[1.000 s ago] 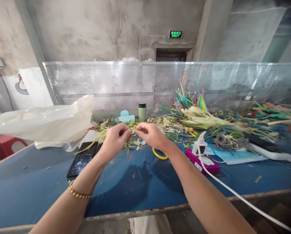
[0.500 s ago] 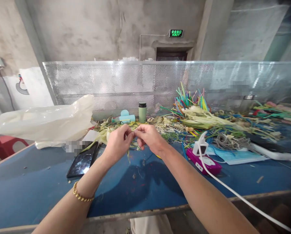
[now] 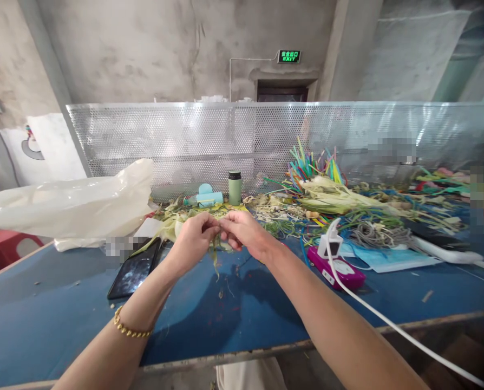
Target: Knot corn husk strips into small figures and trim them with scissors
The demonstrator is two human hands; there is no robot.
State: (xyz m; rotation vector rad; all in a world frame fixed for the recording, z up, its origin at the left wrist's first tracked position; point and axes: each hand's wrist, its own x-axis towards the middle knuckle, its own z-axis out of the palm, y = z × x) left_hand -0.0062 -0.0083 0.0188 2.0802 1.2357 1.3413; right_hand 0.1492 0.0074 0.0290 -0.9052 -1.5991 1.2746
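Note:
Above the blue table [image 3: 193, 330], my left hand [image 3: 196, 236] and my right hand [image 3: 244, 234] meet fingertip to fingertip. Both are closed in a pinch. From beneath the left fingers hangs a thin, yellow-green strip of corn husk [image 3: 216, 265], its end dangling loose. What lies right between the fingertips is too small and too covered to make out. Behind the hands, pale corn husks [image 3: 169, 227] lie on the table, partly hidden by my left hand.
A black phone [image 3: 130, 276] lies left, near a large plastic bag [image 3: 71, 203]. Further back stand a green bottle [image 3: 234, 189] and colourful strips [image 3: 313, 168]. To the right are a purple power socket [image 3: 350, 277] with a white cable [image 3: 392, 325] and a blue mask [image 3: 396, 260].
The view has shifted slightly. My hands stay together in a pinch, with the fingertips a little lower. More of the hanging husk strip shows below them.

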